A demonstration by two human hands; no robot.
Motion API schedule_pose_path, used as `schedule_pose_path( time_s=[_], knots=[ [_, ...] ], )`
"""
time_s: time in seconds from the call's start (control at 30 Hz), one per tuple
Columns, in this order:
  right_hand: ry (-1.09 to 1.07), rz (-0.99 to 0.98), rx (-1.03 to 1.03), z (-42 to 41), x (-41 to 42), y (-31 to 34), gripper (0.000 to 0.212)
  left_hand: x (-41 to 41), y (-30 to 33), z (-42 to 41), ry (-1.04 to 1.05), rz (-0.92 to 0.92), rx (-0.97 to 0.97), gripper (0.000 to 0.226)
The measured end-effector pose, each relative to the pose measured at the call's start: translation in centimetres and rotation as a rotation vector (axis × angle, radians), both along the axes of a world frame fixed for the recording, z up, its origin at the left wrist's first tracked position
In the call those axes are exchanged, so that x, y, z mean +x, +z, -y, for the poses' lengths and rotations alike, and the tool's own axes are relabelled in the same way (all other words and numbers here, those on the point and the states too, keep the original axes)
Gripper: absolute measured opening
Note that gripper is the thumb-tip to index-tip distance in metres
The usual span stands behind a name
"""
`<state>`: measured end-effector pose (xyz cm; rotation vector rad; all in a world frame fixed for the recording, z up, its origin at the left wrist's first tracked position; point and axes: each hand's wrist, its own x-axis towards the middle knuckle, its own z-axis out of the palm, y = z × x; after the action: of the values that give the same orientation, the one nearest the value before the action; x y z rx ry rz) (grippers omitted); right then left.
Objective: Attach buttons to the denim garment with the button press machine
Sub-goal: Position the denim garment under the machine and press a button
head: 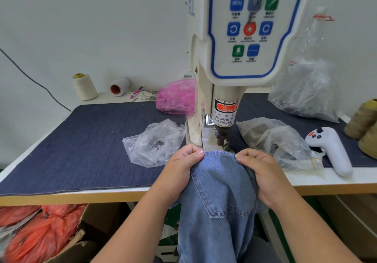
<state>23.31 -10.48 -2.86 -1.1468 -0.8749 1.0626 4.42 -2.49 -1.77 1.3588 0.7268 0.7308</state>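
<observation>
Garment: light-blue denim garment (219,181) is draping over the table's front edge, its stitched top edge lying under the press head at 12 o'clock from the hands.
Left hand: left hand (181,166) is pinching the fabric's edge at 9 o'clock, fingers curled.
Right hand: right hand (263,173) is gripping the edge at 3 o'clock.
Machine: cream button press machine with blue keypad (230,58) is standing on the dark denim-covered table (71,150).
Bags: clear crumpled plastic bags (155,142) are flanking the machine.

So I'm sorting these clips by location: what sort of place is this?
Most likely a garment workshop or small factory. A button press machine stands on a denim-covered worktable, thread cones sit by the wall, and both hands hold a denim garment under its head.
</observation>
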Motion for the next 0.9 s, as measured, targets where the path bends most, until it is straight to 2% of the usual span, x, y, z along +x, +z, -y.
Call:
schedule_pose_path(
  time_s=[0.4, 0.57, 0.7, 0.9],
  knots=[
    [-0.014, -0.007, -0.007, 0.10, -0.18, 0.26, 0.030, 0.01, 0.03, 0.15, 0.002, 0.015, -0.014, 0.018],
    [-0.015, 0.012, -0.013, 0.07, -0.12, 0.13, 0.026, 0.03, 0.05, 0.11, 0.001, 0.002, -0.006, 0.019],
    [-0.013, -0.003, -0.028, 0.02, -0.23, 0.28, 0.013, -0.04, 0.00, 0.06, 0.002, -0.002, -0.004, 0.020],
    [-0.014, 0.010, -0.041, 0.00, -0.12, 0.11, 0.013, 0.00, 0.06, 0.05, 0.005, -0.008, -0.001, 0.019]
  ],
)
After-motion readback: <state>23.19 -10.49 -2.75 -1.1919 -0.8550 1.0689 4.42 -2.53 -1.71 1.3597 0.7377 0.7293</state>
